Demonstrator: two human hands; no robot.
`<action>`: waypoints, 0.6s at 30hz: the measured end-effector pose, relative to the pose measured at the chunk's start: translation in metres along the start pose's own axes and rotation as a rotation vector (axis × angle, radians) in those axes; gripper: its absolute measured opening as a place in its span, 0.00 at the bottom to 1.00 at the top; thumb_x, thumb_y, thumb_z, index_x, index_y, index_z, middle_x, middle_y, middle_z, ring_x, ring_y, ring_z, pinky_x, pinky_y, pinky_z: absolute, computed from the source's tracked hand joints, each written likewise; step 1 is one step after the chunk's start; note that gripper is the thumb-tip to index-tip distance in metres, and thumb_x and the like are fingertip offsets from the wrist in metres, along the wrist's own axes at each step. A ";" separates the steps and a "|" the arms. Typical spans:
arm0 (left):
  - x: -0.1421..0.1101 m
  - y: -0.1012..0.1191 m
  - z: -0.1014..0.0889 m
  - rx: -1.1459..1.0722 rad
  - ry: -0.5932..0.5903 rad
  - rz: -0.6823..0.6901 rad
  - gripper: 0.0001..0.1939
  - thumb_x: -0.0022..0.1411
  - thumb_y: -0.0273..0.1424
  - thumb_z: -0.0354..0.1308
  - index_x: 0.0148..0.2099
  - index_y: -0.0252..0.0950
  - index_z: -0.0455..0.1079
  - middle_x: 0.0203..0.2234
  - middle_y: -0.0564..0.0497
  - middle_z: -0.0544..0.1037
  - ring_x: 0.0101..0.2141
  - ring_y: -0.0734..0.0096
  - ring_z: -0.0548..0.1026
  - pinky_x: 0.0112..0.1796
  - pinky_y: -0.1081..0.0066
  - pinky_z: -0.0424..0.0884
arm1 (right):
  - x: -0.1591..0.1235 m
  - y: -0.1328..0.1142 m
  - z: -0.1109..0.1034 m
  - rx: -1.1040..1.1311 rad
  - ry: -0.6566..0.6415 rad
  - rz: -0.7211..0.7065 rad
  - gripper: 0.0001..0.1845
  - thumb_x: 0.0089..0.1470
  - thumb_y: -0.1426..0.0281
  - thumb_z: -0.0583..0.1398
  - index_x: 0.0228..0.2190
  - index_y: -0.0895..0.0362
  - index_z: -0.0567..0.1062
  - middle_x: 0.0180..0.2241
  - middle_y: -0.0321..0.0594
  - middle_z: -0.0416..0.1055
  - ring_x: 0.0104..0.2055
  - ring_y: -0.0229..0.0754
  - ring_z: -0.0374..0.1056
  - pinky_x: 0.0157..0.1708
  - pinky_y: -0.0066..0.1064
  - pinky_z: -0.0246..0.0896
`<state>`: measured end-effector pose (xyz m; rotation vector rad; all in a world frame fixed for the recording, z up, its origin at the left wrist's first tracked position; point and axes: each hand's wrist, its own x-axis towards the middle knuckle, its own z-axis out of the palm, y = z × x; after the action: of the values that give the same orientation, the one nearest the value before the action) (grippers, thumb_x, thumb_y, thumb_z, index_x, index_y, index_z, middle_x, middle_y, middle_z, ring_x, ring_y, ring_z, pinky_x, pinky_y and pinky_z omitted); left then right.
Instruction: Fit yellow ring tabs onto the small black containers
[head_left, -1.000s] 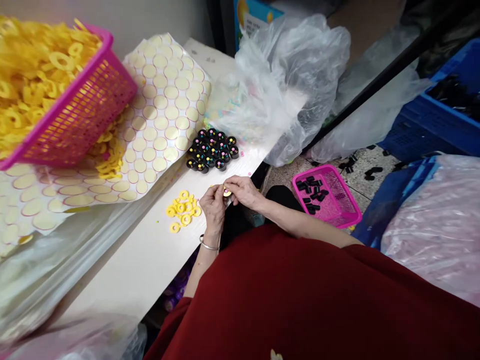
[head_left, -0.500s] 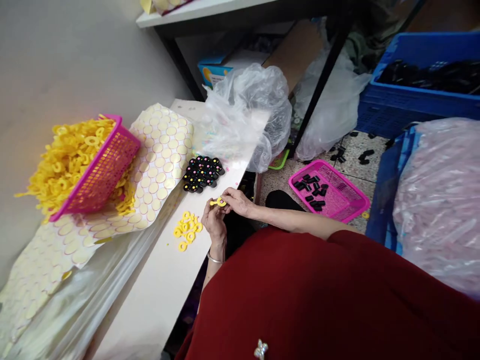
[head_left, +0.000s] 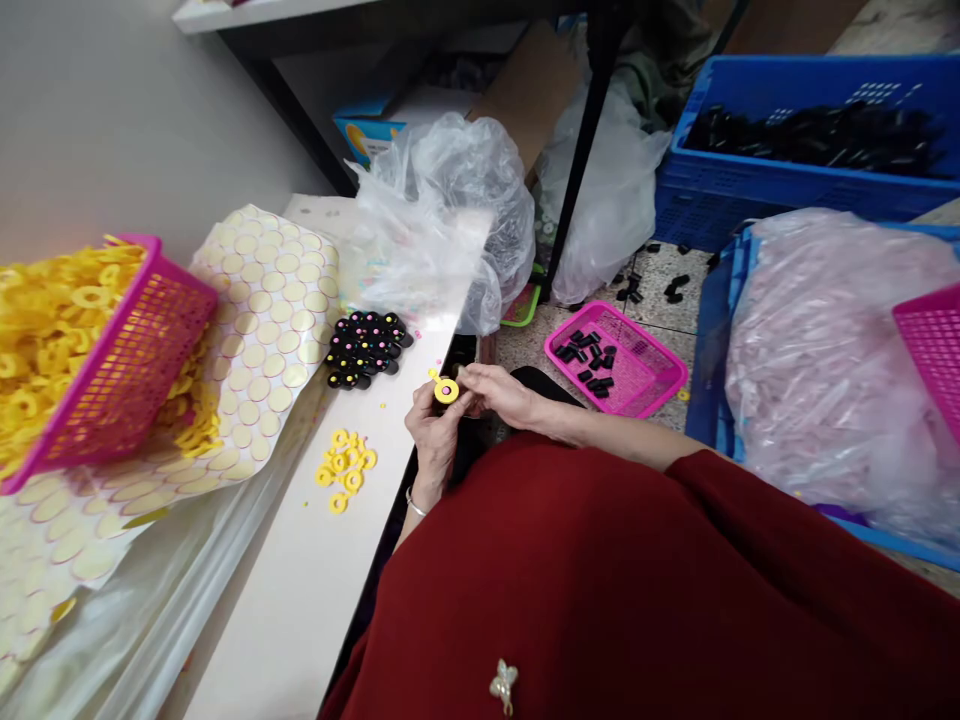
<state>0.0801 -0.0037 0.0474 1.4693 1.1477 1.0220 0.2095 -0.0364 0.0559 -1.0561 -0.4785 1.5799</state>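
Between both hands, just off the table's edge, is a yellow plastic ring (head_left: 438, 395) with a small tab and a pink piece showing at its centre. My left hand (head_left: 433, 432) is closed on the ring from the left and below. The fingers of my right hand (head_left: 499, 394) are closed at the ring's right side; whether they grip its rim or a part under it is hidden. On the table left of my hands lies a loose group of yellow rings (head_left: 345, 468). Behind it, black cylindrical pieces (head_left: 366, 350) with pink and yellow centres stand packed together.
A pink basket (head_left: 127, 350) heaped with yellow parts tilts on a sheet of round stickers (head_left: 262, 290). Crumpled clear plastic bags (head_left: 457, 200) lie at the table's far end. On the floor are a pink tray (head_left: 645, 370) holding black parts and a blue crate (head_left: 675, 190).
The view has swung toward the right. The yellow ring, mostly covered by fingers at first, now faces up with its tab and pink centre visible. Both hands stay together.
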 end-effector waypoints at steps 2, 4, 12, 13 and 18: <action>-0.001 0.005 0.001 0.014 -0.100 0.095 0.20 0.43 0.38 0.70 0.39 0.38 0.76 0.35 0.50 0.73 0.41 0.68 0.71 0.46 0.67 0.68 | -0.003 -0.005 -0.007 0.042 0.009 0.053 0.24 0.50 0.51 0.60 0.25 0.61 0.70 0.20 0.34 0.66 0.21 0.31 0.61 0.19 0.22 0.57; -0.001 0.008 0.000 0.035 -0.221 0.177 0.20 0.44 0.39 0.70 0.41 0.39 0.76 0.40 0.49 0.73 0.46 0.65 0.70 0.49 0.64 0.67 | -0.002 -0.008 -0.012 0.109 -0.041 0.129 0.24 0.51 0.51 0.61 0.25 0.62 0.70 0.21 0.35 0.67 0.21 0.31 0.61 0.19 0.23 0.57; -0.004 -0.003 -0.002 0.146 -0.444 0.250 0.21 0.49 0.45 0.65 0.44 0.41 0.75 0.44 0.45 0.72 0.57 0.53 0.62 0.56 0.50 0.60 | 0.006 -0.019 -0.040 0.102 -0.462 0.268 0.21 0.37 0.62 0.71 0.29 0.63 0.72 0.24 0.35 0.72 0.26 0.34 0.67 0.23 0.24 0.64; -0.004 -0.003 -0.002 0.163 -0.462 0.247 0.20 0.49 0.45 0.65 0.43 0.41 0.76 0.43 0.45 0.73 0.57 0.52 0.62 0.56 0.49 0.59 | 0.007 -0.021 -0.043 0.055 -0.501 0.273 0.21 0.36 0.64 0.71 0.29 0.63 0.73 0.25 0.36 0.72 0.26 0.34 0.68 0.24 0.24 0.64; -0.007 -0.003 0.000 0.207 -0.511 0.237 0.17 0.49 0.43 0.66 0.41 0.41 0.76 0.41 0.46 0.74 0.57 0.51 0.62 0.57 0.47 0.57 | 0.013 -0.025 -0.050 -0.131 -0.572 0.274 0.20 0.34 0.73 0.71 0.32 0.65 0.74 0.25 0.37 0.74 0.26 0.34 0.69 0.26 0.25 0.65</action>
<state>0.0786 -0.0099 0.0436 1.9268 0.7357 0.6318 0.2649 -0.0286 0.0448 -0.7744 -0.8581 2.1277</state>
